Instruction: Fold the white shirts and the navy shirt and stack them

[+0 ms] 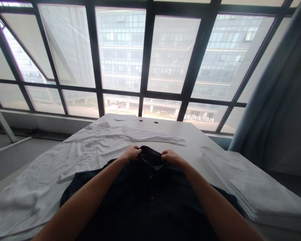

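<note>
A dark navy shirt (pixel 150 207) with a collar and small light buttons lies spread on the table in front of me, its collar end pointing away. My left hand (pixel 132 152) pinches the left side of the collar, thumb and fingers closed on the cloth. On the opposite side, my right hand (pixel 170 156) grips the collar's right edge the same way. Between the two hands the collar stands slightly raised and open. Both forearms reach over the shirt and cover parts of its front.
A wrinkled white garment (pixel 90 147) is laid out on the left, one sleeve stretching across behind the collar. Folded white cloths (pixel 253 180) are stacked on the right. The white table (pixel 170 126) reaches towards large windows and has two round holes. A grey-blue curtain (pixel 273 90) hangs at right.
</note>
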A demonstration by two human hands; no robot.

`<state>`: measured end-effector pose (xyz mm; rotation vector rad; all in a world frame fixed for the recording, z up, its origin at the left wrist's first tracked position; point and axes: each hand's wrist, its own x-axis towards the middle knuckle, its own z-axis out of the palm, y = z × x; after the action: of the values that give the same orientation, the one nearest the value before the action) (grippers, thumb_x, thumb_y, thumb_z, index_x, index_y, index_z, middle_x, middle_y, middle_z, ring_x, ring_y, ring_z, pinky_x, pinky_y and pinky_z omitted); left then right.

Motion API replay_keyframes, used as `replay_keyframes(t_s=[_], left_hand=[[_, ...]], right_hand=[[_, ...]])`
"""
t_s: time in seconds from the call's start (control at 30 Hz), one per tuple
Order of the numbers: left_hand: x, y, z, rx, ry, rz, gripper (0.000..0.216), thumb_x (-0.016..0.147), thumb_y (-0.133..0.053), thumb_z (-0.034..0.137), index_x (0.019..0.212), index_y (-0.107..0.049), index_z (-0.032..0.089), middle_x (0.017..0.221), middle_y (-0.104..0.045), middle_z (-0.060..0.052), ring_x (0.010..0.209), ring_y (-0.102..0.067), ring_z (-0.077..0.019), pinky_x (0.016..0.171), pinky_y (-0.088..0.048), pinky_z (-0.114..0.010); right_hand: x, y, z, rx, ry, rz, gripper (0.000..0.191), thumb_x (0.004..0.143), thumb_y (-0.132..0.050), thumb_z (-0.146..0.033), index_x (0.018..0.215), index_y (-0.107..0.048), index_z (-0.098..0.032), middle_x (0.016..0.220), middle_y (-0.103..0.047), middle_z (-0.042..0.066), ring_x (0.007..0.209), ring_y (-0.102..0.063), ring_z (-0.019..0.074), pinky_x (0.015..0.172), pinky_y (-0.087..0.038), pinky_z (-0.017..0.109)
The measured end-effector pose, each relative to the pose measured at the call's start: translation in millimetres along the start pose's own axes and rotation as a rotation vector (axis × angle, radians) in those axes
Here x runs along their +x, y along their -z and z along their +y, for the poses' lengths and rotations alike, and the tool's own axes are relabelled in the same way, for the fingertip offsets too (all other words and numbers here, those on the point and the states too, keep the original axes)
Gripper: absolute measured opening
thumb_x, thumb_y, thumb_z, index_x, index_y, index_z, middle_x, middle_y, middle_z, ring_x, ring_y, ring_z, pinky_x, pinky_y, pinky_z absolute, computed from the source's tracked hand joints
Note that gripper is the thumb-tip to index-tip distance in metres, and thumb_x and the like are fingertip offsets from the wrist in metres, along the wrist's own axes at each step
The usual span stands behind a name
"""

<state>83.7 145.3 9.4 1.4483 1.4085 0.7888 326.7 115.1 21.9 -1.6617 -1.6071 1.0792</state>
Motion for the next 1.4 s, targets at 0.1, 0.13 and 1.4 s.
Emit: replay_keyframes(t_s=[0.1,0.13,1.4], left_hand=[[-6,5,-6,-0.207,-0.007,-0.038,0.014,0.084,-0.067,0.028,0.087,-0.060,0.016,0.077,-0.068,-0.001,0.074,-0.066,-0.0148,0.066,-0.054,-0.024],[-8,6,-9,-0.299,-0.013,-0.059,0.014,0.084,-0.067,0.027,0.086,-0.060,0.016,0.077,-0.068,-0.001,0.074,-0.066,-0.0143,0.068,-0.054,-0.025],[-13,3,-5,0.499,-0.663,0.335,0.017,0.087,-0.055,0.017,0.080,-0.071,0.015,0.089,-0.061,-0.008,0.091,-0.058,-0.0228,0.088,-0.047,-0.037]], right_hand=[[-4,3,3,0.118,0.025,-0.023,0.017,0.058,-0.055,-0.009,0.069,-0.063,-0.018,0.061,-0.062,-0.001,0.060,-0.059,0.0140,0.055,-0.046,0.022],[-5,3,5,0.155,0.036,-0.037,0.021,0.057,-0.054,-0.007,0.072,-0.064,-0.017,0.062,-0.063,-0.002,0.060,-0.059,0.0138,0.056,-0.046,0.022],[-18,8,17,0.850,0.261,-0.604,0.051,0.060,-0.082,-0.008,0.103,-0.058,-0.022,0.093,-0.067,-0.001,0.075,-0.064,0.0111,0.070,-0.051,0.023]])
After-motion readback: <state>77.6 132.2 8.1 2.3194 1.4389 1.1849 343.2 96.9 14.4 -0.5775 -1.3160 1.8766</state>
